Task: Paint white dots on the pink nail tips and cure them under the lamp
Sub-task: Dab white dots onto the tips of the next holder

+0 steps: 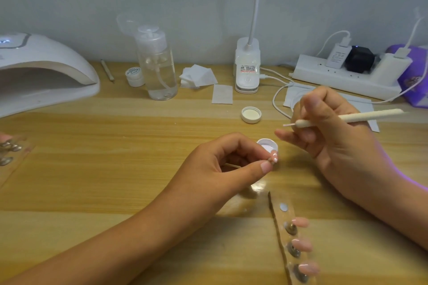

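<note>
Dotting is judged to be the step in hand. One pink nail tip [275, 159] is pinched between the thumb and fingertips of the left hand [222, 164], just in front of an open pot of white paint [266, 144] on the counter [139, 146]. Some white seems to show on the tip's edge, though it is too small to be sure. A white dotting tool [361, 117] is gripped like a pen in the right hand [333, 132], its fine point raised above the pot and apart from the held tip.

Next, a steady, light touch of the point on the paint or on the tip is called for. Three more pink tips [301, 245] are mounted on a clear strip [281, 227] near the right forearm. The curing lamp [46, 69] is set well apart at the far left.
</note>
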A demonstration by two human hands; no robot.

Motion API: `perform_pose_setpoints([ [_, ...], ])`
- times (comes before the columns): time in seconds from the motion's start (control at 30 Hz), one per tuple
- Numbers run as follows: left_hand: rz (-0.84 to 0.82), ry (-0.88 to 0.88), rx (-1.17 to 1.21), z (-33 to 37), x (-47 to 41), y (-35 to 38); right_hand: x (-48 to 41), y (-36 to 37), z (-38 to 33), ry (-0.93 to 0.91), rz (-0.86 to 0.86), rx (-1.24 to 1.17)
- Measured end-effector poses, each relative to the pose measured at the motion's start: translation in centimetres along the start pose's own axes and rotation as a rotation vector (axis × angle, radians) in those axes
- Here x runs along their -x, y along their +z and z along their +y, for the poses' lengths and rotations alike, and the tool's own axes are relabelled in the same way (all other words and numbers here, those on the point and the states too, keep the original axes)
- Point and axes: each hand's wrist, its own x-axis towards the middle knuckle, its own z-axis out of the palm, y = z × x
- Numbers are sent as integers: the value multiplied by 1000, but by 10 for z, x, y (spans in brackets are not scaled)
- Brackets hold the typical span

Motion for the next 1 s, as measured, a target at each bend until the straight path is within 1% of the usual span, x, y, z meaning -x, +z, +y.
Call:
perform_pose_setpoints([
  [0.1,0,-9,12,1,0,0,-3,-7,3,-56,55,148],
  [0.23,-3,-14,18,2,1,1,-3,-10,1,-154,18,478],
  [0.33,-12,-11,27,3,1,1,0,-10,2,-216,11,620],
  [0.43,-20,-7,13,3,1,1,2,-9,6,-243,-30,675],
  [0.57,-37,-9,-5,3,2,1,3,-7,7,-269,-142,785],
  [0.63,-44,-11,-9,3,2,1,2,-7,8,-281,-171,817],
  [0.77,-42,-12,-13,1,1,1,2,-8,8,-245,-178,845],
  [1.0,-27,-7,-4,0,0,-1,2,-7,6,-223,-147,787],
])
